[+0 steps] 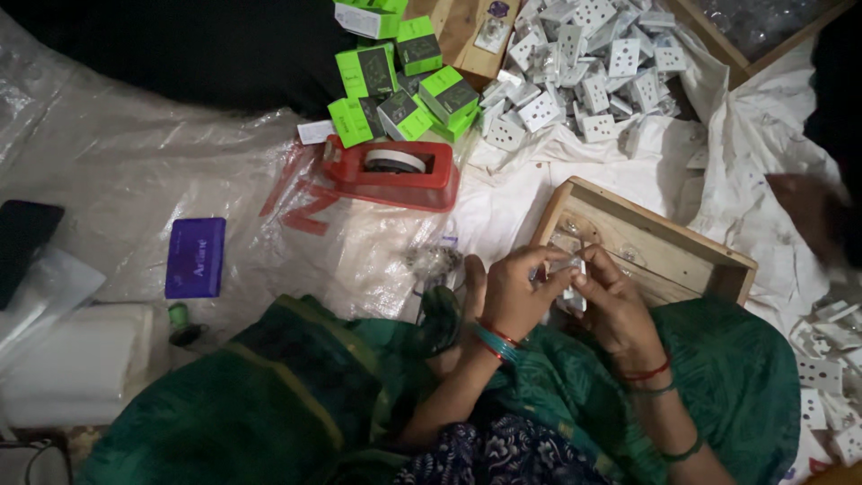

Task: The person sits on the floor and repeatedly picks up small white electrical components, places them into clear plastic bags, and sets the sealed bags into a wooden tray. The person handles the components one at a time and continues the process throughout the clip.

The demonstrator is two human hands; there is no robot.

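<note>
Small white socket plate (571, 269) pinched between fingertips of left hand (514, 292) and right hand (613, 305), just above wooden tray (664, 247).

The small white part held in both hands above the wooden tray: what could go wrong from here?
1. The small white part is pinched only at the fingertips of the left hand and right hand; it may slip into the wooden tray or onto the green cloth.
2. The light is dim, so small details on the part may be missed.
3. The heap of white socket plates lies loose nearby; a dropped part could get mixed in.
</note>
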